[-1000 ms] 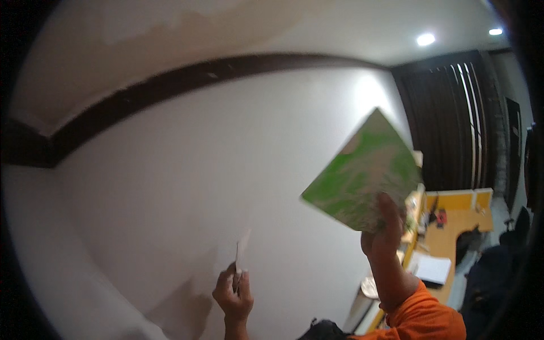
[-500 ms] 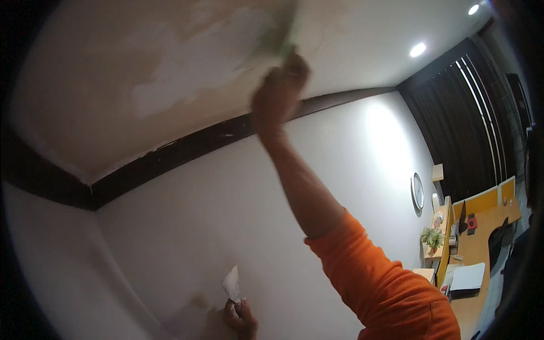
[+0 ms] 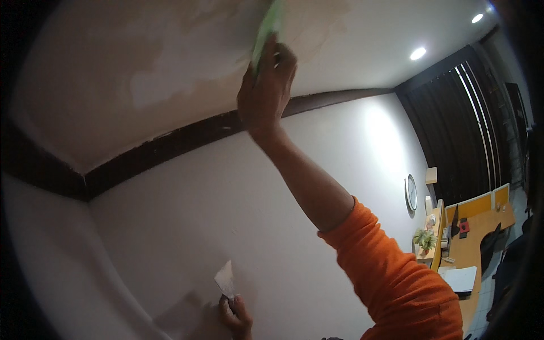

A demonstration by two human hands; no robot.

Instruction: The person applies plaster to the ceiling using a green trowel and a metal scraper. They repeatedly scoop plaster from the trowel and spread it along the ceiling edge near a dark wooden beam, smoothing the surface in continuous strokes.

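Observation:
My right hand (image 3: 265,93), raised on an outstretched arm in an orange sleeve, is closed on a flat green spreader (image 3: 267,34). The spreader is at the ceiling (image 3: 153,85), its blade seen nearly edge-on; whether its edge touches the surface I cannot tell. Pale and tan patches of filler cover the ceiling around it. Lower down, in front of the white wall, my left hand (image 3: 237,318) grips a putty knife (image 3: 225,279) by its handle. The putty knife's blade points up and is coated with whitish material.
A dark trim beam (image 3: 164,144) runs where wall and ceiling meet. To the right are a wall clock (image 3: 412,192), a potted plant (image 3: 424,240), a wooden desk (image 3: 481,226) with papers (image 3: 458,279), and dark blinds (image 3: 453,124). Ceiling lights (image 3: 418,54) shine at the upper right.
My right hand has shifted a little left and down, and the green spreader, blurred before, now shows more sharply. My left hand with the putty knife has moved slightly left.

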